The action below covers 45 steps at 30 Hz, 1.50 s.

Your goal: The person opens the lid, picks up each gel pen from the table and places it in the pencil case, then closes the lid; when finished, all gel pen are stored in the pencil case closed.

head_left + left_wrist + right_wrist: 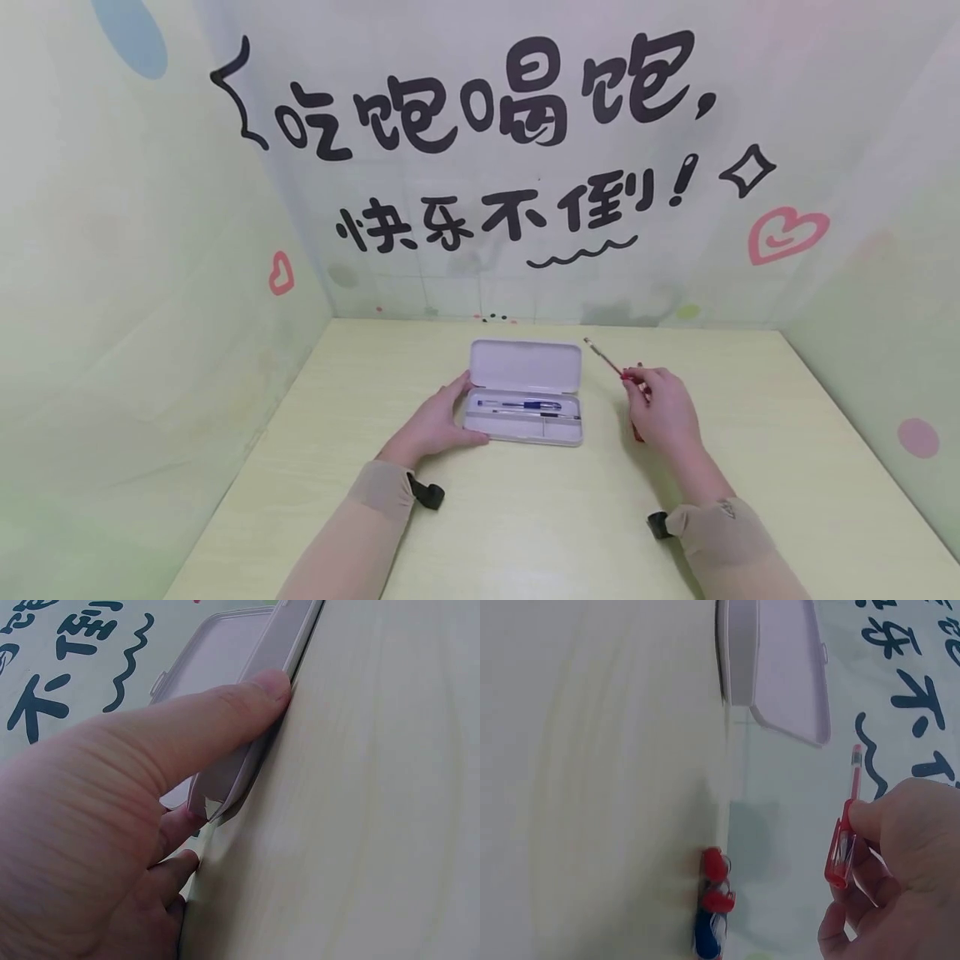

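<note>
An opened pale lilac pencil case (525, 365) stands on the table with its lid raised at the back. My left hand (437, 422) grips its left end, thumb along the front edge and fingers behind; in the left wrist view the thumb (217, 712) presses on the front wall. Inside lie a blue-gripped pen (534, 406) and a pen with a dark grip (550, 414). To the right of the case, my right hand (670, 417) pinches a red gel pen (843, 851) above the table, its tip slanting up and away.
Several red and blue pens (711, 930) lie on the table below the right hand, mostly hidden by it in the head view. The pale wooden table (525, 525) meets a printed back wall (480, 283) and side walls.
</note>
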Motion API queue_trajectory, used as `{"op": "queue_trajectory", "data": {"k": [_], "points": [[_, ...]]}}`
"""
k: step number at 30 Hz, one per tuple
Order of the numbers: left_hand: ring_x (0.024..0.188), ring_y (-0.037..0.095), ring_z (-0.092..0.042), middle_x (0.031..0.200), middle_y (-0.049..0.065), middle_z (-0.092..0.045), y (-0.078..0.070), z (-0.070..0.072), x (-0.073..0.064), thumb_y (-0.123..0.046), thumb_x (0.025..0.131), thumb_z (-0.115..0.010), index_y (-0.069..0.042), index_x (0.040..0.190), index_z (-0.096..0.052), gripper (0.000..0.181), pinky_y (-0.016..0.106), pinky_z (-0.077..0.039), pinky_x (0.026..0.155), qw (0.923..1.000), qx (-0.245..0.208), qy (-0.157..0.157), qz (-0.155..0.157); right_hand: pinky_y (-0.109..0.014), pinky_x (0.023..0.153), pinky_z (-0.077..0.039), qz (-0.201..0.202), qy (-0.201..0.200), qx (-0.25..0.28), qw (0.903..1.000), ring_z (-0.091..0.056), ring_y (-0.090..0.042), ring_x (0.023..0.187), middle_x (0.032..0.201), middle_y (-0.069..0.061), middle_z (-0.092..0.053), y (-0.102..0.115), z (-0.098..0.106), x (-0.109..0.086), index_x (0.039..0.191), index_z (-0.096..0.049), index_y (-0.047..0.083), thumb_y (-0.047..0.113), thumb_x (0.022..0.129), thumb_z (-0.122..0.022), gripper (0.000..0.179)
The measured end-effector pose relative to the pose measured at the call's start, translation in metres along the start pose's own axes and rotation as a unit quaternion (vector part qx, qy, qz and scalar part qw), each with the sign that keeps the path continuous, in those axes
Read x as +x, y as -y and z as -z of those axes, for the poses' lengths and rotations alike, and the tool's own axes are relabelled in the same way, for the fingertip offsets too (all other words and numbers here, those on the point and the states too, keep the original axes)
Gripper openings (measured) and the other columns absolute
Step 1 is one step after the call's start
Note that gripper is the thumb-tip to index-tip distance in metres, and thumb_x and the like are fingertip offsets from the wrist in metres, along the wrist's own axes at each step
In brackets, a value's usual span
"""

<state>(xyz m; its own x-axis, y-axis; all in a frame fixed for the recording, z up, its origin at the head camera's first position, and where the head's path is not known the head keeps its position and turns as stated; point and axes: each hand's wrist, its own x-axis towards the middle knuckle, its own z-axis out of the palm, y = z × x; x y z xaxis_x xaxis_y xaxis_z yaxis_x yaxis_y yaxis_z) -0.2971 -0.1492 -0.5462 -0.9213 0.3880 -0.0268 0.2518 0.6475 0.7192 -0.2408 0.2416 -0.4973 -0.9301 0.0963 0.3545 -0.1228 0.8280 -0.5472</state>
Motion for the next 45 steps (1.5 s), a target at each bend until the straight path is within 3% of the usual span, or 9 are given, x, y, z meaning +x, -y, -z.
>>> {"op": "queue_trajectory", "data": {"k": [3, 7, 16, 30, 37, 45], "points": [[0.168, 0.038, -0.034, 0.172, -0.001, -0.051, 0.0, 0.0, 0.0, -0.05, 0.075, -0.101, -0.018, 0.178, -0.021, 0.134, 0.061, -0.026, 0.139, 1.0, 0.002, -0.001, 0.001, -0.057, 0.088, -0.06, 0.038, 0.025, -0.004, 0.9989, -0.068, -0.038, 0.101, 0.115, -0.022, -0.074, 0.008, -0.012, 0.006, 0.124, -0.078, 0.001, 0.011, 0.106, -0.07, 0.022], [0.168, 0.039, -0.032, 0.172, -0.001, -0.051, -0.001, 0.0, 0.001, -0.049, 0.075, -0.101, -0.019, 0.178, -0.021, 0.134, 0.062, -0.025, 0.139, 1.0, 0.006, -0.001, 0.003, -0.057, 0.09, -0.062, 0.088, 0.053, -0.026, 0.9944, -0.071, -0.036, 0.101, 0.115, -0.019, -0.076, 0.02, -0.029, 0.013, 0.121, -0.08, 0.004, 0.013, 0.105, -0.073, 0.02], [0.167, 0.036, -0.035, 0.172, -0.002, -0.051, -0.003, 0.001, 0.0, -0.049, 0.075, -0.101, -0.018, 0.178, -0.02, 0.134, 0.06, -0.026, 0.139, 1.0, 0.008, 0.003, 0.002, -0.057, 0.101, -0.061, 0.136, 0.13, -0.042, 0.9812, -0.07, -0.034, 0.112, 0.117, -0.011, -0.075, 0.054, -0.051, 0.021, 0.122, -0.079, 0.009, 0.017, 0.106, -0.072, 0.019], [0.169, 0.038, -0.032, 0.176, -0.001, -0.046, -0.005, 0.001, -0.001, -0.052, 0.077, -0.099, -0.021, 0.178, -0.019, 0.133, 0.061, -0.026, 0.139, 0.9998, 0.007, 0.007, 0.015, -0.046, 0.095, -0.065, 0.205, 0.161, -0.082, 0.962, -0.072, -0.024, 0.101, 0.107, -0.005, -0.075, 0.073, -0.075, 0.026, 0.111, -0.081, 0.011, 0.015, 0.104, -0.076, 0.01], [0.167, 0.038, -0.035, 0.175, 0.001, -0.047, -0.004, 0.001, -0.002, -0.052, 0.076, -0.1, -0.022, 0.178, -0.02, 0.133, 0.062, -0.028, 0.138, 0.9999, 0.002, 0.005, 0.011, -0.045, 0.095, -0.064, 0.211, 0.181, -0.091, 0.9562, -0.07, -0.023, 0.1, 0.105, -0.004, -0.074, 0.08, -0.081, 0.027, 0.107, -0.081, 0.011, 0.015, 0.102, -0.079, 0.006], [0.166, 0.039, -0.037, 0.174, 0.003, -0.048, -0.003, 0.0, -0.002, -0.053, 0.076, -0.1, -0.021, 0.178, -0.02, 0.133, 0.062, -0.03, 0.137, 1.0, 0.005, 0.003, 0.005, -0.047, 0.103, -0.063, 0.181, 0.186, -0.078, 0.9627, -0.071, -0.024, 0.108, 0.111, -0.003, -0.077, 0.081, -0.085, 0.027, 0.112, -0.081, 0.014, 0.019, 0.103, -0.078, 0.01]]}}
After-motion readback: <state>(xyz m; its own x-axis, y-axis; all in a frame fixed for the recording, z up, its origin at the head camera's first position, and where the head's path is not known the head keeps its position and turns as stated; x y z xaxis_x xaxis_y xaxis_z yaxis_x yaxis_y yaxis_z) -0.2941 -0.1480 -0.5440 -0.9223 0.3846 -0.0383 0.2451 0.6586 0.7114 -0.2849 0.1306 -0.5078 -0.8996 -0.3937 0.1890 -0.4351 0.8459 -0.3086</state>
